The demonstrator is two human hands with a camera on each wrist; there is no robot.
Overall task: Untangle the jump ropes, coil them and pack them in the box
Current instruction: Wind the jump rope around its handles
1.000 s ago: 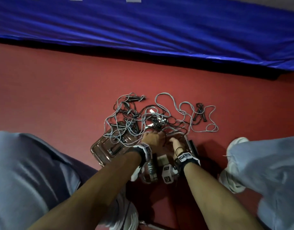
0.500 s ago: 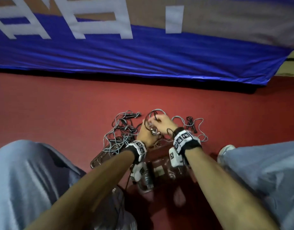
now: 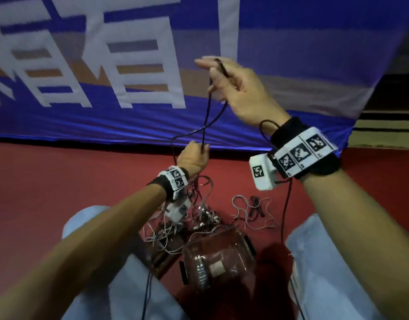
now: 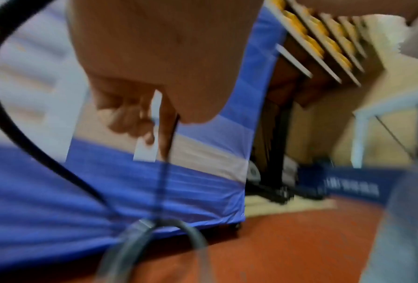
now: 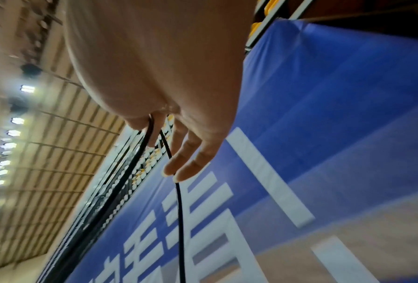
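Observation:
A thin black jump rope (image 3: 207, 116) runs taut between my two hands above the floor. My right hand (image 3: 216, 72) is raised high; the rope loops over its fingers (image 5: 179, 168) and is pinched there, two strands hanging down (image 5: 179, 210). Lower down, my left hand (image 3: 200, 153) is a fist gripping the same rope (image 4: 173, 134). Below lies a tangle of grey ropes (image 3: 173, 229) on the red floor. A clear plastic box (image 3: 222, 248) stands in front of the tangle, between my knees.
A separate grey rope with black handles (image 3: 254, 211) lies to the right of the tangle. A blue padded mat with white lettering (image 3: 302, 65) stands upright behind. My knees in light trousers (image 3: 325, 262) flank the box. Cables hang from both wrist cameras.
Both hands have lifted away from the tangle by the box; the right hand rose far higher, drawing the black rope up. The head view has tilted upward.

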